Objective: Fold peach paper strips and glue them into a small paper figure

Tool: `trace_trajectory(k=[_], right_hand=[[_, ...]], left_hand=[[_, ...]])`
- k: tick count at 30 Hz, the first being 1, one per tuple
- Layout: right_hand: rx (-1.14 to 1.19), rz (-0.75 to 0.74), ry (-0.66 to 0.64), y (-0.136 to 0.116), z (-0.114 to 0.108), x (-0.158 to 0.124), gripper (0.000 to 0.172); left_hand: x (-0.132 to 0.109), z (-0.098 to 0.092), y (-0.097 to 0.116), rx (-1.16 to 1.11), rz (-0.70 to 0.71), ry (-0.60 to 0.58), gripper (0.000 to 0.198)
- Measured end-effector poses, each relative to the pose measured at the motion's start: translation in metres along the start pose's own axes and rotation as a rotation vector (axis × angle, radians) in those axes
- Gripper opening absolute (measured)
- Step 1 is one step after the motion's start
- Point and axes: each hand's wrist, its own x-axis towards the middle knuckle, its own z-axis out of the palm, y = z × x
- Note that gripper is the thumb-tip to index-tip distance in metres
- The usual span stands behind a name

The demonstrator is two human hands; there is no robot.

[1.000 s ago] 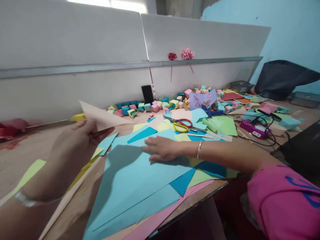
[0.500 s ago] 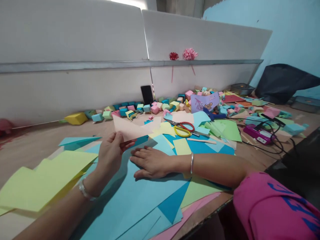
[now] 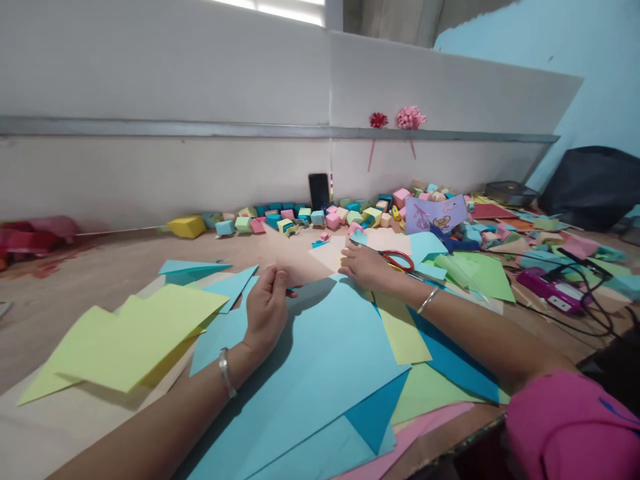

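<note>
My left hand pinches a peach sheet of paper at its near edge, fingers closed, holding it tilted above the layered sheets. To its right, my right hand has curled fingers over pale paper pieces close to the peach sheet's right end; what they grip is hidden. Scissors with a red handle loop lie partly behind this hand, which covers the yellow loop. A large light blue sheet spreads under both hands.
Yellow-green sheets lie at the left. Small paper cubes line the back near an upright black phone. A purple printed card, green paper and a purple power strip with black cables sit at the right.
My right hand has lifted off the blue sheet, where it lay flat, and reached forward right toward the paper pieces by the scissors. My left hand still holds the peach sheet. The view turned left.
</note>
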Motion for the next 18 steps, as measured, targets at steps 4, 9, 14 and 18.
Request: trace_trajectory(k=[4, 9, 14, 18], right_hand=[[0.169, 0.11, 0.238, 0.023, -0.015, 0.007, 0.021], [0.534, 0.283, 0.448, 0.028, -0.019, 0.009, 0.019], [0.924, 0.385, 0.512, 0.028, -0.016, 0.014, 0.023], [1.188, 0.465, 0.557, 0.034, -0.011, 0.015, 0.026]], left_hand=[[-0.002, 0.001, 0.0, 0.046, 0.055, -0.028, 0.027], [-0.001, 0.0, 0.003, 0.143, 0.127, -0.018, 0.026], [-0.005, -0.006, 0.016, 0.288, 0.397, -0.136, 0.021], [-0.016, -0.007, 0.026, 0.553, 0.8, -0.331, 0.03]])
